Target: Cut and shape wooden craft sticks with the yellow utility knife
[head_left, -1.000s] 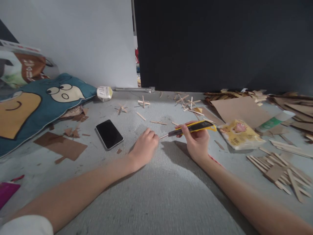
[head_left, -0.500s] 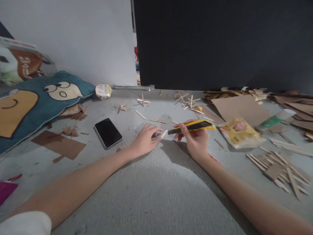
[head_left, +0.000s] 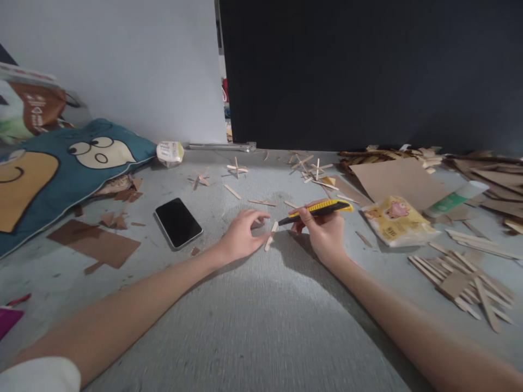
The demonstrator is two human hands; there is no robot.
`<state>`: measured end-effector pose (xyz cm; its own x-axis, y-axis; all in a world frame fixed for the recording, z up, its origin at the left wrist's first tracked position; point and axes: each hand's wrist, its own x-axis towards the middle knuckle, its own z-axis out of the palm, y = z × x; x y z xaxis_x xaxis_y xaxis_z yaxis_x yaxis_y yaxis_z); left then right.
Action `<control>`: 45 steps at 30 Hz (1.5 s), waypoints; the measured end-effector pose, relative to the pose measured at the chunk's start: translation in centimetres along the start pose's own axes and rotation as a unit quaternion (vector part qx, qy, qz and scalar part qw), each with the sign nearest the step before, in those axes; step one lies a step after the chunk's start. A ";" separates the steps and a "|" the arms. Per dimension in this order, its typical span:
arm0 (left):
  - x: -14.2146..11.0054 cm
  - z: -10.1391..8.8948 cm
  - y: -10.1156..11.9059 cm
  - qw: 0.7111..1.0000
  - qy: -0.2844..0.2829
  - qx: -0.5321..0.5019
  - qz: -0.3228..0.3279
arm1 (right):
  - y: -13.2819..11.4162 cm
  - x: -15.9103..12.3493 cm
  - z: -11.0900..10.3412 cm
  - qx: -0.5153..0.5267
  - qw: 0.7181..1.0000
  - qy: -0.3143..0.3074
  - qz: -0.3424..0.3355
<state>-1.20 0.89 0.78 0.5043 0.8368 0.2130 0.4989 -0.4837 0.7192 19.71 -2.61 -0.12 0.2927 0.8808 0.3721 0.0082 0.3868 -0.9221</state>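
Observation:
My right hand (head_left: 327,234) is closed around a yellow and black utility knife (head_left: 322,208), its dark tip pointing left toward a short wooden craft stick (head_left: 272,236). That stick lies slantwise on the grey table, between my two hands. Beside it is my left hand (head_left: 243,234), thumb and fingers apart; the thumb is at the stick's edge, and whether it touches cannot be made out. Just beyond my hands lie loose craft sticks (head_left: 261,202). Farther back are small crossed-stick pieces, one with an upright stick (head_left: 236,167).
A phone (head_left: 178,223) lies left of my left hand, near cardboard scraps (head_left: 98,242) and a blue cushion (head_left: 102,147). To the right are a yellow tissue pack (head_left: 398,220), a glue stick (head_left: 457,198) and a craft-stick bundle (head_left: 461,286). A dark panel (head_left: 368,71) stands behind.
The short stick has left my left thumb and finger and turned steeper, its lower end now nearer me. My left fingers have parted. The knife has shifted slightly left in the picture.

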 end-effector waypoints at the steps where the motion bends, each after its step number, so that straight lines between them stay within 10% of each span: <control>1: 0.0 -0.2 0.1 1.000 -0.019 0.003 0.015 | 0.1 0.0 -0.1 -0.003 1.000 -0.003 0.006; 6: 0.1 -1.0 0.4 0.992 -0.121 -0.013 0.035 | 0.0 0.1 -0.2 -0.004 1.000 -0.024 0.011; 45: -0.6 0.5 0.8 0.997 -0.062 0.044 -0.029 | -0.6 0.0 0.2 -0.067 0.991 -0.100 0.062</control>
<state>-0.76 -0.08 0.90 0.5533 0.8286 0.0852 0.5874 -0.4607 0.6653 19.56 -2.75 0.45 0.1034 0.9608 0.2571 0.1155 0.2451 -0.9626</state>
